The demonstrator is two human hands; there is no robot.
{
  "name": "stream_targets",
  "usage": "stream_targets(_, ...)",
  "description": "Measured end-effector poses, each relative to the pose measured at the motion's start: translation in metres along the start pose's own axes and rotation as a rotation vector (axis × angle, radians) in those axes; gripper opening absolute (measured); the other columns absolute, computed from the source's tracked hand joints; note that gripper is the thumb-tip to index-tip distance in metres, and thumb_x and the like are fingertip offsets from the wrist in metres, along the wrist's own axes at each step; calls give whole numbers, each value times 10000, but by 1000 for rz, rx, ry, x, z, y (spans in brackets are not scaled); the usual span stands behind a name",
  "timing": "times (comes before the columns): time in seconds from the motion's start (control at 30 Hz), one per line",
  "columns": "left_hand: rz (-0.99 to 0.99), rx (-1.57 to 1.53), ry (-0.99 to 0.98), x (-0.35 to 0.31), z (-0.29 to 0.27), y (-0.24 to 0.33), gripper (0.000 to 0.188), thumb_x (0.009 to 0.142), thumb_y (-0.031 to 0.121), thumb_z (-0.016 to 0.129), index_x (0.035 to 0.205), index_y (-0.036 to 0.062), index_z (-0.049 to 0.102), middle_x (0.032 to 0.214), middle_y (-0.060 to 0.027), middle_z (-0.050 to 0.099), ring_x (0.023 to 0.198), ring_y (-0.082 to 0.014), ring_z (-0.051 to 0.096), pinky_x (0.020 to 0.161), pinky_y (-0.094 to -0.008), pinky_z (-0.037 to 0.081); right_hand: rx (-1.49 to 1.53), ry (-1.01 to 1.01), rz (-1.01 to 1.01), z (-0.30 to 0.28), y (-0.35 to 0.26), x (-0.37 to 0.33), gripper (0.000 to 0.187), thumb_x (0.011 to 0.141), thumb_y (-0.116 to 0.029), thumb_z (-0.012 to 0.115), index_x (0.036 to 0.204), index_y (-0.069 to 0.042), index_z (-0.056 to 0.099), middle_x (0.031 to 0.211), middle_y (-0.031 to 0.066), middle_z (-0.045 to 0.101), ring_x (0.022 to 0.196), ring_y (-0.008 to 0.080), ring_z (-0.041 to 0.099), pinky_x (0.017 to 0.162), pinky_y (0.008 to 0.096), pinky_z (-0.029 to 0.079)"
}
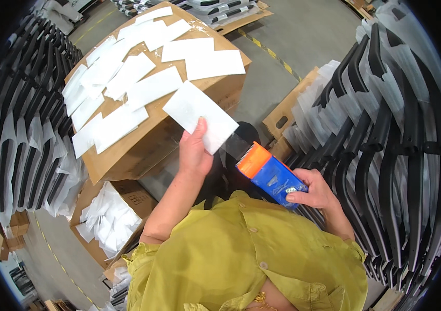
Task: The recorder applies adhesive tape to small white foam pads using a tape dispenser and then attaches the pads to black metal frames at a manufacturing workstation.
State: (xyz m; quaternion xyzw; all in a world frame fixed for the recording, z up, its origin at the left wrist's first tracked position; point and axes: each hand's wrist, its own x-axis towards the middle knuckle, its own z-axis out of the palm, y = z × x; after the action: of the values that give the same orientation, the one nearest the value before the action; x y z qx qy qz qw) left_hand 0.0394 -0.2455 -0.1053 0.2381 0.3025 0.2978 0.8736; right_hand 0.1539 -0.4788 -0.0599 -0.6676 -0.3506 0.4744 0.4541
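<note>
A white foam sheet (201, 115) is pinched in my left hand (196, 150), thumb on top, above the near right corner of a large cardboard box. My right hand (313, 192) grips a blue and orange tape dispenser (269, 176) by its blue body. Its toothed edge points up and left at the sheet. Clear tape (237, 146) spans the short gap between the dispenser and the sheet's near right corner. Several similar white sheets (153, 88) lie spread and overlapping on the top of the cardboard box (145, 136).
An open carton (136, 202) full of white sheets stands below the box, left of my left forearm. Black curved parts in white wrap are stacked at the left (28, 114) and close by my right arm (381, 155). Yellow-black tape (269, 52) marks the grey floor.
</note>
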Motion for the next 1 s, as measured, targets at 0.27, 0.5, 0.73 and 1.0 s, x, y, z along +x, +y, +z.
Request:
stream_targets(0.27, 389, 519, -181, -20, 2, 1, 269, 847, 179, 514, 1054, 10, 483, 908, -72, 588, 798, -209, 591, 655, -325, 485, 227, 5, 163, -1, 7, 13, 346, 694, -219, 678, 883, 56, 584, 757, 52, 592, 677, 79, 527, 603, 220, 423)
stream_targets(0.5, 1008, 710, -1012, -72, 29, 14, 206, 675, -19, 576, 872, 36, 556, 759, -93, 590, 618, -243, 583, 539, -292, 480, 418, 184, 207, 14, 17, 62, 326, 771, -238, 599, 923, 47, 558, 795, 64, 597, 668, 106, 560, 593, 223, 439)
stream_targets(0.73, 919, 1090, -146, -125, -67, 56, 180, 762, 29, 522, 938, 23, 558, 818, -95, 606, 685, -195, 600, 594, -270, 466, 269, -72, -41, 29, -24, 72, 300, 703, -176, 661, 900, 32, 572, 801, 55, 606, 683, 82, 550, 633, 218, 437)
stream_targets(1.0, 805, 590, 974, -218, -177, 41, 346, 863, 243, 488, 1081, -25, 472, 1011, -75, 542, 895, -137, 503, 790, -264, 400, -226, -433, -350, 104, -70, 117, 276, 663, -174, 692, 791, 33, 562, 625, 72, 557, 547, 83, 484, 514, 229, 407)
